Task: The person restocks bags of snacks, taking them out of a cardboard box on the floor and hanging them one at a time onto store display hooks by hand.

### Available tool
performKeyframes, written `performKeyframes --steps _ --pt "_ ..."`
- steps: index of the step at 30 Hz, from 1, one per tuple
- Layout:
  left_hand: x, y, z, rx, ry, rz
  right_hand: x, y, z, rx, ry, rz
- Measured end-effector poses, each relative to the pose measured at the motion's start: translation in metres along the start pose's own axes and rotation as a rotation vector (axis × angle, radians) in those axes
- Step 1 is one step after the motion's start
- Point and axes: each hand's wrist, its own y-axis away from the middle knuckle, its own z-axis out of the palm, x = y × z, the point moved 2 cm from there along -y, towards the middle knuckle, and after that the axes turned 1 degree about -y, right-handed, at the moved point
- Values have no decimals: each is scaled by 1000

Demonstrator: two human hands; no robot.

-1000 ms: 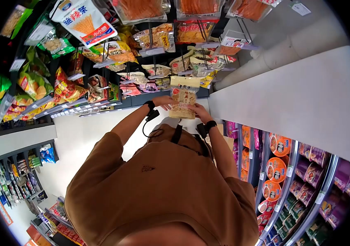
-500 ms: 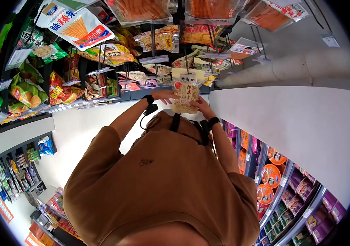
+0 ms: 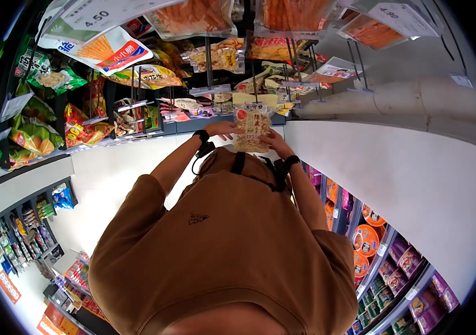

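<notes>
A clear and beige snack bag with a round red mark is upright in front of the rack's lower hooks. My left hand grips its left edge, and my right hand has fingers on its right edge. Each wrist wears a black band with a small dark device near it. Just behind the bag's top are a metal hook and a row of hanging snack packs.
Overhead hang a white snack pouch, a price tag and bags of orange sticks. A white panel slopes at the right above shelves of orange tubs. Another rack stands lower left.
The snack bag and both hands have risen slightly toward the hooks. The view has tilted and moved closer, so the overhead price tags look larger and the right shelves sit lower.
</notes>
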Motion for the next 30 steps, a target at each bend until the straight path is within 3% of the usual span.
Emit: performKeyframes --steps 10,14,21,23,30 --pt "13 -1 -13 -6 3 27 -20 -13 -4 10 13 -8" --pt "17 -7 -18 103 129 64 -27 -38 -6 91 -6 -114" --pt "13 -17 -25 308 285 134 -40 -63 -1 261 -41 -110" --pt "4 -28 -21 344 302 140 -29 -78 -11 266 95 -9" --pt "-8 -36 -17 331 269 126 -6 -99 -13 432 247 -106"
